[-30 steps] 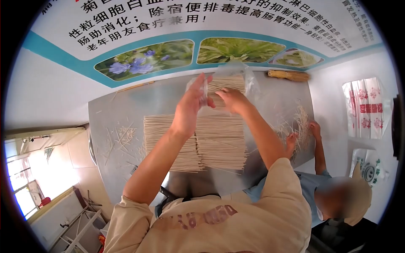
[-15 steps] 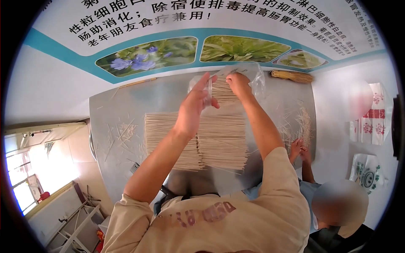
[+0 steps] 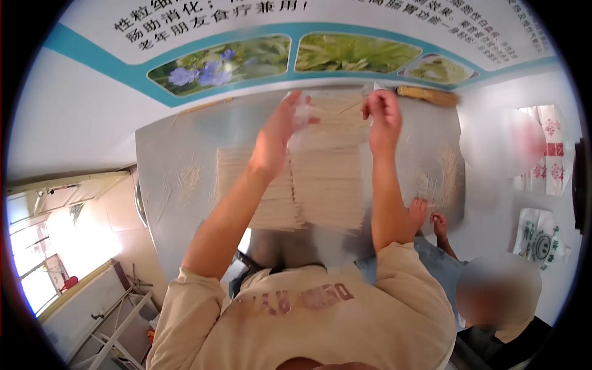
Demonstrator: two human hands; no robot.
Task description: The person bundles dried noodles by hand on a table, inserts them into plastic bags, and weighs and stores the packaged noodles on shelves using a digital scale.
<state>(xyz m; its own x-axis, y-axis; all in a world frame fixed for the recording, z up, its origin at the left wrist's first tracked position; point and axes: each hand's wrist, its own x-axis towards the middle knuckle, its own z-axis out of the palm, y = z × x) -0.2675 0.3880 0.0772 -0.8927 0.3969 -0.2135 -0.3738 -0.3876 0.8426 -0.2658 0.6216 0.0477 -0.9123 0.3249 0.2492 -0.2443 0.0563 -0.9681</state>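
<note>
Metal surface (image 3: 200, 132): far edge set against the banner (image 3: 222, 28); left and right edges visible; near edge largely hidden by the person's shirt (image 3: 296, 314).
Bundle (image 3: 338, 128): pale, thin strands lying near the middle of the far edge.
Stack (image 3: 327, 191): two side-by-side blocks of similar strands, on the near-edge side of the bundle.
Long axes: strands of bundle and stack run left to right, roughly parallel to the far edge, ends pointing toward the left and right edges.
Left hand (image 3: 274, 139): at the bundle's left end, fingers extended, clear plastic (image 3: 301, 116) against them; whether it grips cannot be told.
Right hand (image 3: 385, 120): at the bundle's right end, well apart from the left hand, fingers curled; blur hides what they may pinch.
Open room: bare metal flanks the stack, leftward to loose scraps (image 3: 186, 179), rightward to loose strands (image 3: 446, 179).
Right edge, near part: a co-worker's hands (image 3: 418, 211) beside the loose strands.
Far right corner: a straw brush (image 3: 427, 95), lengthwise along the far edge.
</note>
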